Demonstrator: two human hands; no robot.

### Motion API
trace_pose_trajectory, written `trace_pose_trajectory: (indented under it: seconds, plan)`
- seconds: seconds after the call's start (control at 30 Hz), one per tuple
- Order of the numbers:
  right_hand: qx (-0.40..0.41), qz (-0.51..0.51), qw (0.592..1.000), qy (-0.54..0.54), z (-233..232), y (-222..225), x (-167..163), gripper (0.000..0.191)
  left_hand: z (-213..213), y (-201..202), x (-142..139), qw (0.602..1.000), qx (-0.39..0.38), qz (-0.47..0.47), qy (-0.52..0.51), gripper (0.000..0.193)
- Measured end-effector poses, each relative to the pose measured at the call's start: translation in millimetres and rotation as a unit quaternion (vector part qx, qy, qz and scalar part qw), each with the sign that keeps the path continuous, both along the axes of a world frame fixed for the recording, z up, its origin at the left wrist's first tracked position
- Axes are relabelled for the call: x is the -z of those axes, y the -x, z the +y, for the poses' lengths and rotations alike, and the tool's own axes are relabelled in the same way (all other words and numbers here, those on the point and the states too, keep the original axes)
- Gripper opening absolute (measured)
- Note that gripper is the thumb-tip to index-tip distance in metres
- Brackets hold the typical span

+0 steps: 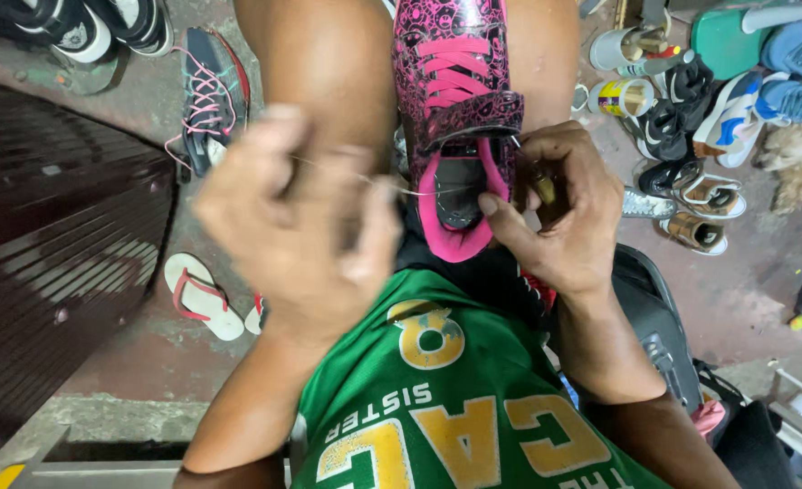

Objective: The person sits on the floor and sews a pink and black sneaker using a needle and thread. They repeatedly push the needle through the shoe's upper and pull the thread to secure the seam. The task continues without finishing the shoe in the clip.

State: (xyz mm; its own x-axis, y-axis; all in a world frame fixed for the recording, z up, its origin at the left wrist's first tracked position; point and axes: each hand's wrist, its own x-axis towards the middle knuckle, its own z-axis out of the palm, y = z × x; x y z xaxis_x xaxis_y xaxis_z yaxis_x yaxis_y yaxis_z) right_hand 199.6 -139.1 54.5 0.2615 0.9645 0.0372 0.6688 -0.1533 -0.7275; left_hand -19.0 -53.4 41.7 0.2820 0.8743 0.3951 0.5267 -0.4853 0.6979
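Observation:
A pink and black patterned shoe (453, 100) with pink laces stands heel-down between my knees, its opening facing me. My right hand (559, 213) grips the shoe's right side at the collar and pinches a small brown-handled tool against it. My left hand (297, 226) is raised to the left of the shoe, blurred, fingers closed on a thin pale thread (392, 186) that runs taut from the hand to the shoe's collar. I wear a green jersey with yellow lettering (446, 407).
Several shoes and sneakers (691, 136) lie heaped at the right with small cans (620, 95) beside them. A dark sneaker with pink laces (209, 95) and white flip-flops (202, 294) lie on the reddish floor at left. A dark ribbed surface (57, 254) fills the left side.

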Motion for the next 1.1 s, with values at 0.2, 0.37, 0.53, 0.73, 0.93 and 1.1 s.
trace_pose_trajectory:
  seconds: [0.2, 0.37, 0.53, 0.73, 0.93, 1.1]
  plan:
    - [0.023, -0.015, 1.0, 0.015, 1, 10, 4, 0.048, 17, -38, -7, 0.989, 0.099, 0.091, -0.062, 0.028]
    - [0.004, -0.069, 0.998, -0.007, 1, 13, 6, 0.051, 42, -30, -12, 0.978, 0.155, 0.086, -0.11, 0.036]
    - [-0.006, -0.082, 0.996, -0.019, 2, 17, 7, 0.05, 61, -31, -11, 0.98, 0.189, 0.032, -0.055, 0.028]
    - [-0.018, -0.065, 0.998, -0.02, 6, 16, 4, 0.052, 66, -38, 0, 0.992, 0.127, -0.014, -0.008, 0.029]
    - [0.021, 0.181, 0.983, -0.003, -11, -20, 2, 0.032, 18, -10, -3, 1.0, 0.011, 0.001, -0.023, 0.046]
    - [0.185, 0.152, 0.971, -0.011, -38, -68, 8, 0.018, -22, -21, -17, 0.985, 0.109, -0.026, 0.132, 0.035]
